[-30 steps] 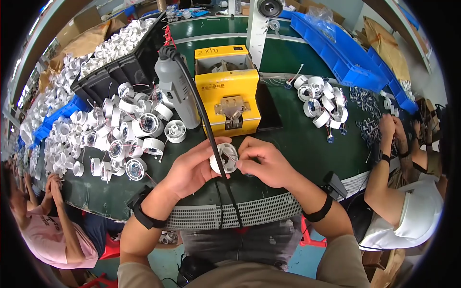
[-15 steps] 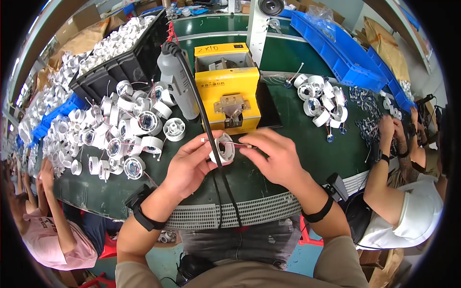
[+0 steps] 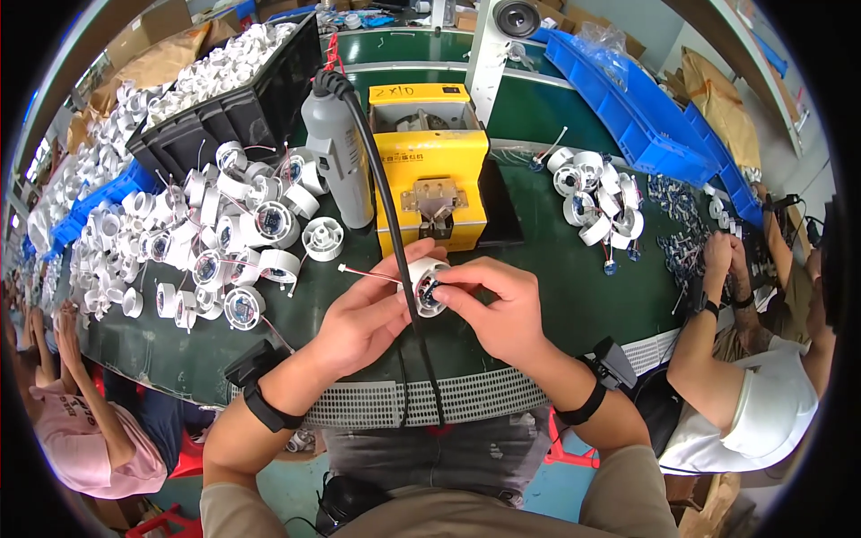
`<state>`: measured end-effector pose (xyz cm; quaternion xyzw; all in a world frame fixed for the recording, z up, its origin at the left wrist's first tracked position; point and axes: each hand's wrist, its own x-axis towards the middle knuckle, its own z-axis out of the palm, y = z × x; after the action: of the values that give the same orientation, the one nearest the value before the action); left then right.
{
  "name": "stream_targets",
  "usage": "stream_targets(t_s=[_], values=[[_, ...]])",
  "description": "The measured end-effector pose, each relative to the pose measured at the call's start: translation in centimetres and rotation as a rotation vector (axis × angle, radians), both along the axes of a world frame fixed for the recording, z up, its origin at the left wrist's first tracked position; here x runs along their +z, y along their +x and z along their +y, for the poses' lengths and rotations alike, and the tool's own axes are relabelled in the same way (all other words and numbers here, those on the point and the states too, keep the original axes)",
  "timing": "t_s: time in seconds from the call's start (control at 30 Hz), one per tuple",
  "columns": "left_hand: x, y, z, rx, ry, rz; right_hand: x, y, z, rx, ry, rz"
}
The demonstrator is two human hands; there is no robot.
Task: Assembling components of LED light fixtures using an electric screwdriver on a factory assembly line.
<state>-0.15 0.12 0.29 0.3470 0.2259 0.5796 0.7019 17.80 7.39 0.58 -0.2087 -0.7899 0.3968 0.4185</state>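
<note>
A white round plastic housing (image 3: 434, 310) sits in my left hand (image 3: 366, 316), its fingers closed around the left side. Inside the housing's opening shows a small circuit board (image 3: 425, 288), pinched at its right edge by the thumb and fingertips of my right hand (image 3: 499, 309). A thin reddish wire with a white connector (image 3: 344, 268) sticks out to the left past my left fingers. In front of the housing hangs a black cable (image 3: 392, 211), hiding part of it. The yellow machine (image 3: 432, 170) stands just beyond my hands.
Left lies a heap of white housings (image 3: 229, 233), with a black crate (image 3: 224, 117) behind. A grey power tool (image 3: 337, 161) stands beside the machine. On the right are more assemblies (image 3: 599, 202), circuit boards (image 3: 679, 224) and a blue bin (image 3: 628, 112). Co-workers sit on both sides.
My right hand has moved left to the housing, bringing the board from the wire's end into its opening. The white connector now sticks out farther left.
</note>
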Motion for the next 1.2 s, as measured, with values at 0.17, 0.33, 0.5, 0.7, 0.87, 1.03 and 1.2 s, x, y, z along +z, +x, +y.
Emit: stream_targets(t_s=[0.17,0.33,0.5,0.7,0.87,1.03,1.2], values=[[-0.4,0.6,-0.2,-0.040,0.154,0.036,0.4,-0.8,-0.5,-0.093,-0.029,0.068],[-1.3,0.6,-0.1,0.137,0.122,0.470,0.3,-0.8,0.0,-0.035,-0.203,-0.028],[-2.4,-0.6,0.6,0.117,-0.078,0.395,2.2,-2.3,0.4,-0.263,0.302,-0.058],[-1.1,-0.7,0.4,0.103,-0.224,0.454,3.7,-10.3,1.7,-0.131,0.099,-0.025],[-1.4,-1.1,0.6,0.108,-0.277,0.468,3.8,-10.4,1.9,0.019,0.015,0.427],[-1.6,-0.9,0.8,0.158,-0.293,0.492,6.8,-8.1,4.0,-0.277,-0.017,0.635],[-1.7,-1.0,0.8,0.140,-0.316,0.507,6.4,-8.5,4.7,-0.341,-0.062,0.638]])
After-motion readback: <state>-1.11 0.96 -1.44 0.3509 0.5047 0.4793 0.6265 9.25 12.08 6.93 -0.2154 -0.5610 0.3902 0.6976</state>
